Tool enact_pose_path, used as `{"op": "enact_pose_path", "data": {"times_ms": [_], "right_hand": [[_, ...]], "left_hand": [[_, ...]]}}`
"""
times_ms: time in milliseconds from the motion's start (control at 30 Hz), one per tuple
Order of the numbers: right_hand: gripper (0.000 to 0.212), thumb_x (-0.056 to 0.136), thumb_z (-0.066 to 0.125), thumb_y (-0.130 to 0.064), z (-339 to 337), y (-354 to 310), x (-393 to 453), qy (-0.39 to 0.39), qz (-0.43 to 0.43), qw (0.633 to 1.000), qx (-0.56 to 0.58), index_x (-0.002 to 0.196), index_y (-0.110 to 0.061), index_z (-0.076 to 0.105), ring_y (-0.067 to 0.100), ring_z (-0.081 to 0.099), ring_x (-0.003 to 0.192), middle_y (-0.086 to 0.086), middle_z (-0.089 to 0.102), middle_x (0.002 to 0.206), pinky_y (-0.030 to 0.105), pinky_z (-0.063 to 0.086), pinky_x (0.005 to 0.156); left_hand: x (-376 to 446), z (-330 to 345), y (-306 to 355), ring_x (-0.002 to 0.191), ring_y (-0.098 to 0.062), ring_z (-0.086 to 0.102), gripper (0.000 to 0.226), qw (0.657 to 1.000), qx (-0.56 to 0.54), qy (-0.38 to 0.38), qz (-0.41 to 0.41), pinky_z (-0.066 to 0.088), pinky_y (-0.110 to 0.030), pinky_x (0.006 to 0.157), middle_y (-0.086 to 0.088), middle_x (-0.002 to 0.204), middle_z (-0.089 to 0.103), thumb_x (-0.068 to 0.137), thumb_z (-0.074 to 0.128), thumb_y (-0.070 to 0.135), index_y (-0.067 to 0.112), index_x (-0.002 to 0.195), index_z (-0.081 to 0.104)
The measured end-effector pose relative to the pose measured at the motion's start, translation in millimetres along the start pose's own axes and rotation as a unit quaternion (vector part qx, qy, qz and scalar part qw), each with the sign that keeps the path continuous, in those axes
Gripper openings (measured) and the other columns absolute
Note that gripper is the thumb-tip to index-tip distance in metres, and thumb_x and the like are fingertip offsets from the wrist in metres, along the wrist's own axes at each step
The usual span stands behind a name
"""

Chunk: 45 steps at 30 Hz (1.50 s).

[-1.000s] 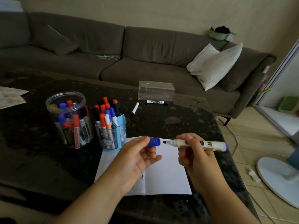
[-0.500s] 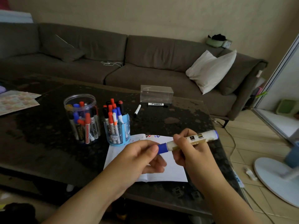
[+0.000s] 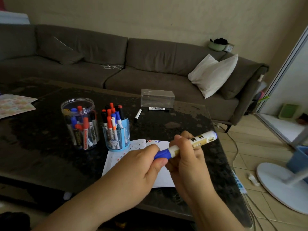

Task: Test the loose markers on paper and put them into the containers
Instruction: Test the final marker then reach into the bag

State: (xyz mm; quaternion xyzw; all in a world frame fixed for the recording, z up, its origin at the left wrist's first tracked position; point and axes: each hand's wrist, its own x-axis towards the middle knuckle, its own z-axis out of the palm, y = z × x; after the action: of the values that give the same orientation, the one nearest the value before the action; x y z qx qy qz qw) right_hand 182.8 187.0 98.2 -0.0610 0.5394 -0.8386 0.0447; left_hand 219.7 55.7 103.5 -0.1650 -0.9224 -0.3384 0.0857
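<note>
My right hand grips the white barrel of a blue marker above the white paper. My left hand pinches the marker's blue cap, which sits on the tip. The paper shows small red and blue test scribbles. A clear round jar and a blue cup stand left of the paper, both holding several markers. Two loose markers, one and another, lie farther back on the dark table.
A clear rectangular box stands behind the loose markers. Patterned paper lies at the table's left edge. A grey sofa with a white pillow runs behind the table. A fan base stands on the floor at right.
The blue cap, held apart from the uncapped marker a second ago, now sits on the tip. Both hands have come together and the marker tilts up to the right.
</note>
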Motion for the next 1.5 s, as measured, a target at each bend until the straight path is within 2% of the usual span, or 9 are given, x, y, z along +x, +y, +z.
{"op": "enact_pose_path", "data": {"times_ms": [133,267,367,500,600,700,900,1300,1500], "right_hand": [[0.034,0.089,0.056,-0.022,-4,8,7,-0.001,0.051,0.998,-0.048,0.055,-0.021,0.047,0.012,0.033,0.052,-0.001,0.039,0.053,0.027,0.032,0.054],[0.035,0.084,0.054,-0.048,-13,23,19,0.009,0.179,0.963,-0.203,0.091,-0.014,0.059,0.007,0.037,0.047,-0.002,0.045,0.055,0.022,0.034,0.049],[0.026,0.093,0.051,-0.038,-20,34,31,0.038,0.059,0.880,-0.471,0.118,-0.031,0.048,0.005,0.054,0.062,-0.009,0.058,0.074,0.011,0.040,0.051],[0.047,0.093,0.055,-0.033,-7,47,50,-0.157,-0.142,0.684,-0.699,0.134,-0.045,0.036,0.000,0.051,0.097,-0.019,0.038,0.114,0.009,0.044,0.077],[0.029,0.093,0.055,-0.034,6,61,71,-0.221,-0.172,0.643,-0.713,0.121,-0.031,0.055,0.009,0.056,0.097,-0.007,0.046,0.112,0.022,0.049,0.084],[0.023,0.092,0.058,-0.030,10,61,97,-0.201,-0.164,0.672,-0.693,0.111,-0.018,0.060,0.016,0.057,0.091,0.000,0.051,0.103,0.027,0.045,0.079],[0.006,0.092,0.058,-0.026,31,31,134,-0.054,-0.122,0.841,-0.524,0.095,-0.022,0.053,0.006,0.055,0.069,-0.005,0.058,0.080,0.016,0.038,0.058],[0.028,0.093,0.057,-0.028,69,83,193,-0.178,0.028,0.744,-0.643,0.115,-0.011,0.057,0.014,0.056,0.081,0.003,0.057,0.093,0.024,0.042,0.069],[0.041,0.090,0.060,-0.033,44,92,188,-0.131,-0.014,0.814,-0.566,0.127,-0.020,0.051,0.004,0.052,0.069,-0.007,0.054,0.081,0.012,0.038,0.057]], "left_hand": [[4,4,-11,0.069,-0.005,0.048,0.026,0.999,-0.006,-0.026,-0.033,0.037,-0.019,0.062,0.006,0.071,0.048,0.090,0.029,0.051,0.031,0.079,0.041],[15,8,-39,0.066,-0.007,0.050,0.025,0.992,0.019,0.002,-0.128,0.036,-0.019,0.054,0.005,0.071,0.051,0.096,0.039,0.042,0.028,0.075,0.043],[19,5,-68,0.067,-0.007,0.049,0.026,0.983,0.085,0.005,-0.160,0.032,-0.019,0.053,0.007,0.073,0.049,0.096,0.040,0.042,0.028,0.075,0.042],[22,4,-85,0.070,-0.007,0.047,0.025,0.984,0.106,-0.018,-0.145,0.032,-0.021,0.059,0.009,0.073,0.047,0.096,0.040,0.042,0.027,0.077,0.042],[25,0,-89,0.069,-0.007,0.049,0.026,0.986,0.087,-0.011,-0.141,0.033,-0.018,0.057,0.007,0.074,0.050,0.096,0.040,0.044,0.029,0.074,0.042],[25,-12,-102,0.082,-0.004,0.055,0.022,0.987,0.040,0.036,-0.154,0.047,-0.022,0.072,0.009,0.091,0.057,0.094,0.043,0.046,0.028,0.099,0.054],[32,-21,-141,0.116,-0.002,0.043,0.036,0.975,0.124,0.110,-0.146,0.033,-0.013,0.090,0.012,0.130,0.043,0.093,0.052,0.030,0.027,0.128,0.044],[41,-2,-161,0.122,-0.009,0.042,0.040,0.977,0.139,0.114,-0.116,0.035,-0.020,0.101,0.007,0.135,0.045,0.095,0.047,0.021,0.022,0.135,0.042],[44,24,-162,0.113,-0.011,0.049,0.032,0.984,0.138,0.068,-0.085,0.040,-0.021,0.091,0.006,0.127,0.049,0.096,0.043,0.029,0.021,0.127,0.049]]}}
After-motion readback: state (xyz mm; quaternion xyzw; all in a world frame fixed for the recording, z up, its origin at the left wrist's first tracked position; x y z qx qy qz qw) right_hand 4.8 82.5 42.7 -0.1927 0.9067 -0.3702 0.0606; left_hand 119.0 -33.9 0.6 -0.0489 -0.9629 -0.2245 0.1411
